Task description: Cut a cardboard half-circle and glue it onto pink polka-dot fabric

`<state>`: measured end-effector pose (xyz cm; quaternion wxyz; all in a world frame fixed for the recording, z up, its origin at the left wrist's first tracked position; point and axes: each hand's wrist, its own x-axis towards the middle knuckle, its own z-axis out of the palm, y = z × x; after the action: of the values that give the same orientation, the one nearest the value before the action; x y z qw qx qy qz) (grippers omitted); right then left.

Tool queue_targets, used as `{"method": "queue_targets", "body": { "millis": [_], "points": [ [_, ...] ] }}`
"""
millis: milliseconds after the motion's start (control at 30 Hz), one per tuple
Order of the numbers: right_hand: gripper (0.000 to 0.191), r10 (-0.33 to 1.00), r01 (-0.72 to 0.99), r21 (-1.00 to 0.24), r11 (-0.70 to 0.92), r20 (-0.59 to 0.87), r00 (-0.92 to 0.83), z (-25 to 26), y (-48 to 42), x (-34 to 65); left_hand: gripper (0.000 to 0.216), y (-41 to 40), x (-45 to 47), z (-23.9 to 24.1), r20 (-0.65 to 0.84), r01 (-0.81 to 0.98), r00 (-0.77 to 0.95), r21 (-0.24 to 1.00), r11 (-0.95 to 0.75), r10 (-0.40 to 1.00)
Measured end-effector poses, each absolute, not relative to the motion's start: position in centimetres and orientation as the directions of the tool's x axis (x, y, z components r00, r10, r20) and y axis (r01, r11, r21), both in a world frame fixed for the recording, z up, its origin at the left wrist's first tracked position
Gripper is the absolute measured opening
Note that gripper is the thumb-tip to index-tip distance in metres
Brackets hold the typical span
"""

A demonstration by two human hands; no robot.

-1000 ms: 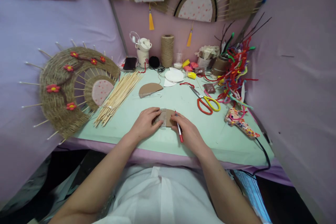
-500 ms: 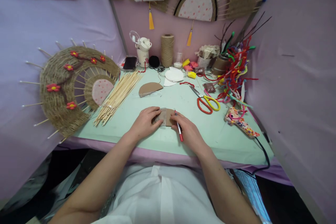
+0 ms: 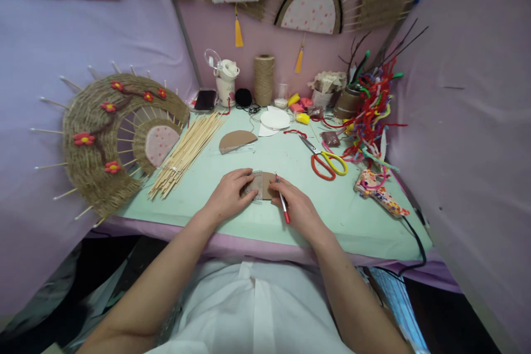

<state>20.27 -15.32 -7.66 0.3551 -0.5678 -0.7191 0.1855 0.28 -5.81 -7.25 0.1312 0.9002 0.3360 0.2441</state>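
Note:
My left hand [image 3: 229, 194] lies with its fingers curled down on a small brown cardboard piece [image 3: 265, 184] and a clear ruler on the pale green table [image 3: 232, 166]. My right hand [image 3: 295, 207] holds a red pen [image 3: 282, 201] in a pinch, its tip resting at the cardboard's right edge. Both hands are at the table's near edge, close together. A second brown cardboard half-disc [image 3: 237, 139] lies a little farther back.
A bundle of bamboo sticks [image 3: 186, 153] lies at the left beside a woven fan with red flowers [image 3: 108, 135]. Red and yellow scissors [image 3: 327, 163], a patterned glue gun [image 3: 379, 191], pipe cleaners [image 3: 373, 110], a twine spool [image 3: 264, 79] and white discs [image 3: 275, 119] fill the back and right.

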Motion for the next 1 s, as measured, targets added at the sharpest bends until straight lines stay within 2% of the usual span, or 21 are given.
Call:
{"method": "queue_targets", "body": {
  "millis": [1000],
  "points": [
    [0.026,0.936,0.673,-0.667,0.319,0.334,-0.112,-7.85,-15.36,20.33,0.037,-6.02,0.47,-6.74,0.316,0.522,0.683,0.420,-0.742,0.659]
  ]
}}
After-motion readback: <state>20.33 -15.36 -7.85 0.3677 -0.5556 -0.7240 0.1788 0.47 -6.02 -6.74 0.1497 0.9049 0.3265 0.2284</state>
